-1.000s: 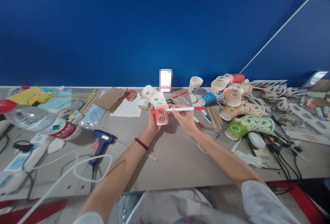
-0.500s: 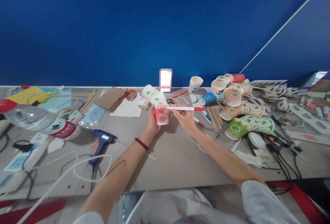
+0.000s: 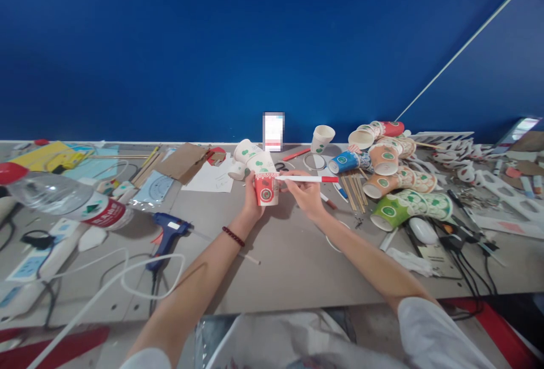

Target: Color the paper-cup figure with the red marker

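My left hand [image 3: 252, 202] is wrapped round a paper cup [image 3: 267, 190] that is partly coloured red, with a scalloped red pattern near its upper end. White cups with green leaf prints [image 3: 255, 159] continue up from it in a curved, joined row. In my right hand [image 3: 306, 194] is a white marker [image 3: 312, 178] with a red end, pinched in the fingers and lying almost level. Its left tip meets the red cup's side near the patterned edge. Fingers hide part of the cup's left side.
Coloured cup chains, among them a green one [image 3: 389, 212], lie at right beside wooden sticks [image 3: 353, 193]. A white cup [image 3: 322, 139] stands behind. At left are a blue glue gun [image 3: 166, 238], a water bottle [image 3: 63, 193] and a power strip [image 3: 40, 261]. A phone [image 3: 273, 131] leans on the wall.
The marker has shifted very slightly to the right along the cup. My left hand and the cups stay practically where they were.
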Demonstrator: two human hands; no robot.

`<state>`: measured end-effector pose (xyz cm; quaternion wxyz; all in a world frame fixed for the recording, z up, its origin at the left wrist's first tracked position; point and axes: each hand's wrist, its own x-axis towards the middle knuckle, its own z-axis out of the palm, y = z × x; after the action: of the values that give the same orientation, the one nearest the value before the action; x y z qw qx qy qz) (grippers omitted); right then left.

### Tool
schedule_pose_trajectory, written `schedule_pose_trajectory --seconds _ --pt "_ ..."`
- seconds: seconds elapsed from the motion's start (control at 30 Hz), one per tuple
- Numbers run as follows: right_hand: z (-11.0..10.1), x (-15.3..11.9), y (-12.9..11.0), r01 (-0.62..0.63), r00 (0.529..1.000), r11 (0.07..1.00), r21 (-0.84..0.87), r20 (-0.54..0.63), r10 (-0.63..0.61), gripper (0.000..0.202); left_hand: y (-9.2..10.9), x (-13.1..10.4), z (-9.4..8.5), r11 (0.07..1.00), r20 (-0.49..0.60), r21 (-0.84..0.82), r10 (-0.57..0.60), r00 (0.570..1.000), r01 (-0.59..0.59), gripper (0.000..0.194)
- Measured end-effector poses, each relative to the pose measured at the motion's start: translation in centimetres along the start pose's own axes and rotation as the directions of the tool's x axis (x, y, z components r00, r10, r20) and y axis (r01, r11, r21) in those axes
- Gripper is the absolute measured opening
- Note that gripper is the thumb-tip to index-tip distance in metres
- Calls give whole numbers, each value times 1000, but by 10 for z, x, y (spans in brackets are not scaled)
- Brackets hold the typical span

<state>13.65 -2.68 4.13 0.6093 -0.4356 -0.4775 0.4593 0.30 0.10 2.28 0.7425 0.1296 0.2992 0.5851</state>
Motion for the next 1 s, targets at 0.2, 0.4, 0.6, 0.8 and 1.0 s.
schedule_pose_trajectory --seconds 0.2,0.4,0.6,0.8,1.0 --pt "1 -1 -2 -14 998 1000 26 54 13 24 0 1 -2 1000 -22 5 10 1000 -10 39" --pt "2 -1 -2 -2 999 1000 13 36 1 29 0 2 -3 1000 -1 -7 -22 1000 22 42" --pt "1 0 0 2 1000 1000 -5 8 -2 34 1 2 -2 1000 -14 -24 -20 1000 20 40" --pt "2 1 -1 9 998 999 37 61 -11 23 1 0 -3 1000 -14 -8 -8 1000 8 39" --pt "2 -1 -3 5 1000 1000 10 17 -5 29 3 0 0 998 -29 -33 -45 999 44 41"
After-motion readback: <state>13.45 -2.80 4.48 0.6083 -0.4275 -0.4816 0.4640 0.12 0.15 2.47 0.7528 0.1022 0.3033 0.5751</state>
